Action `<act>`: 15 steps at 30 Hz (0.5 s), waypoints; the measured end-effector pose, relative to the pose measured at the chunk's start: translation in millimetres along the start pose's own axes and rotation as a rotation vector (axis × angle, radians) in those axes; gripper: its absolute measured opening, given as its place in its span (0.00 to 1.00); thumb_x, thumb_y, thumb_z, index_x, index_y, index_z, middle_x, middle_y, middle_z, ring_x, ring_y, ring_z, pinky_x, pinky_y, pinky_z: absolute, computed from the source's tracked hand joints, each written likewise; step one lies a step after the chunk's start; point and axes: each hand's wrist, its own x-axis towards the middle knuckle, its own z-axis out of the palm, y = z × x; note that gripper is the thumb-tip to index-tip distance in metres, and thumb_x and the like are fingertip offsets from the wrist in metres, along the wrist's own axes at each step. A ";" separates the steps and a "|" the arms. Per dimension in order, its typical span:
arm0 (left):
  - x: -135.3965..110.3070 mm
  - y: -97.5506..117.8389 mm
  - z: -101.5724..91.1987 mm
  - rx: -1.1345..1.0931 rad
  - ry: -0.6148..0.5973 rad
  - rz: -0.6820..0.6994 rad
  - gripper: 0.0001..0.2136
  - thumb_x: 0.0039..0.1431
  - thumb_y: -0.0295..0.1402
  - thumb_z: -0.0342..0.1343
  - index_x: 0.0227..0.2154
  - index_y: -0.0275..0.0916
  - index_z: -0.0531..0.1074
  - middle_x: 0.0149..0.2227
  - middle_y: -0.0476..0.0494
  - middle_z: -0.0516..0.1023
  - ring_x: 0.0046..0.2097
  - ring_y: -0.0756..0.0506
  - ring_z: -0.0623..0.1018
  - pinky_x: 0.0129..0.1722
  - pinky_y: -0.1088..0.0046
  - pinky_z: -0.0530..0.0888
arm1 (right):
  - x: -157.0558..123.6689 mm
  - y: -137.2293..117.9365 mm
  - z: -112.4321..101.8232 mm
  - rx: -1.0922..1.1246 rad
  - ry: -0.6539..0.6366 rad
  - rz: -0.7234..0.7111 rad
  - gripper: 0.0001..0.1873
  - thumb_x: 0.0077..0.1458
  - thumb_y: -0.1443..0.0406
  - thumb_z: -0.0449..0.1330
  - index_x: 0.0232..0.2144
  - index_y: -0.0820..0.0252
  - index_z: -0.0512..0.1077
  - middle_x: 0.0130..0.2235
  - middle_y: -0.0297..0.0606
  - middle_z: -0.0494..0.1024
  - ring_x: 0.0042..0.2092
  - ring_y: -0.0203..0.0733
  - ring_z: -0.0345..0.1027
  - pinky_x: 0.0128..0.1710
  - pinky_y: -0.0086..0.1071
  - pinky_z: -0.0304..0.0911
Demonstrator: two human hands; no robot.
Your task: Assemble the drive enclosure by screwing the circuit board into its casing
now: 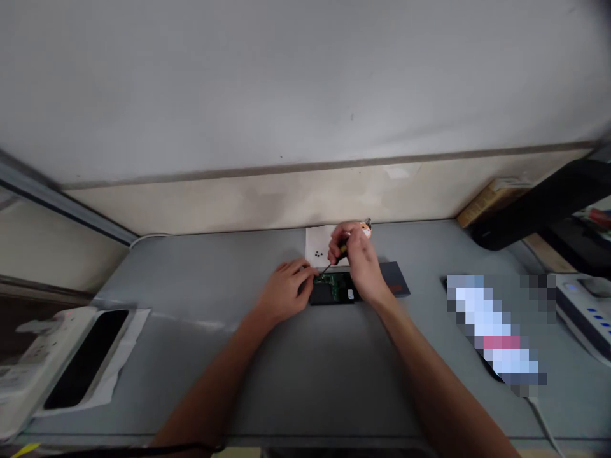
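Observation:
A small black device point(333, 290) with a green circuit board showing lies on the grey table point(305, 369). My left hand point(285, 290) rests on its left end, fingers curled against the case. My right hand point(359, 261) is closed around a small screwdriver point(337, 256) with a yellow and black handle, whose tip points down at the board's left part. Behind the device lies a white paper point(317, 247) with several tiny black screws point(318, 254) on it. A dark grey flat cover point(397, 278) lies just right of the device, partly hidden by my right wrist.
A white appliance with a black panel point(71, 362) sits at the table's left front corner. A blurred-out object point(496, 331) lies to the right. At the far right are a white device with blue marks point(585, 312), a black slanted object point(539, 207) and a cardboard box point(487, 200). A wall rises behind.

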 end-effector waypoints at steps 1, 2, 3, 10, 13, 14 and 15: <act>0.1 0.2 0.2 0.002 0.004 0.002 0.13 0.67 0.27 0.46 0.43 0.41 0.77 0.43 0.41 0.81 0.44 0.43 0.81 0.46 0.63 0.76 | 0.4 0.0 0.6 0.033 -0.007 0.010 0.27 0.61 0.37 0.52 0.32 0.53 0.66 0.27 0.30 0.66 0.27 0.36 0.64 0.30 0.33 0.64; 0.2 0.3 0.1 0.000 0.008 0.008 0.13 0.67 0.27 0.46 0.42 0.41 0.77 0.43 0.41 0.81 0.44 0.43 0.81 0.47 0.63 0.76 | 0.6 0.1 1.1 0.065 -0.012 0.022 0.27 0.61 0.38 0.51 0.32 0.53 0.67 0.29 0.32 0.68 0.29 0.36 0.66 0.32 0.33 0.65; 0.4 0.3 -0.2 -0.007 0.009 0.016 0.13 0.67 0.27 0.46 0.42 0.41 0.77 0.42 0.41 0.81 0.44 0.43 0.81 0.47 0.62 0.76 | 0.7 0.1 1.2 0.088 -0.013 0.032 0.26 0.60 0.39 0.54 0.31 0.53 0.67 0.31 0.33 0.69 0.32 0.37 0.68 0.34 0.34 0.66; 0.4 -1.4 -4.4 -0.050 -0.005 0.052 0.14 0.67 0.26 0.46 0.45 0.40 0.77 0.43 0.41 0.81 0.43 0.44 0.81 0.46 0.64 0.76 | -0.4 6.0 -1.2 -0.065 0.089 -0.014 0.26 0.54 0.44 0.65 0.29 0.52 0.57 0.26 0.25 0.64 0.25 0.33 0.63 0.29 0.32 0.65; 0.3 -1.8 -6.4 -0.020 -0.035 0.062 0.14 0.67 0.26 0.46 0.46 0.39 0.77 0.43 0.41 0.81 0.43 0.43 0.81 0.46 0.63 0.76 | -2.3 9.0 2.1 -0.244 0.103 -0.137 0.17 0.60 0.50 0.62 0.35 0.53 0.64 0.32 0.31 0.68 0.32 0.36 0.66 0.36 0.34 0.67; 0.4 -1.7 -7.3 -0.013 -0.045 0.065 0.14 0.67 0.26 0.47 0.46 0.39 0.77 0.44 0.40 0.81 0.43 0.42 0.81 0.46 0.63 0.76 | -3.3 7.5 3.6 -0.280 0.070 -0.160 0.14 0.62 0.52 0.60 0.38 0.53 0.66 0.34 0.33 0.70 0.35 0.37 0.68 0.38 0.34 0.67; 0.6 -1.5 -8.2 -0.011 -0.054 0.063 0.14 0.66 0.26 0.47 0.46 0.39 0.77 0.44 0.40 0.81 0.43 0.42 0.81 0.46 0.62 0.76 | -4.6 3.7 4.9 -0.298 0.034 -0.183 0.11 0.64 0.54 0.58 0.41 0.54 0.68 0.35 0.34 0.72 0.37 0.38 0.70 0.39 0.35 0.68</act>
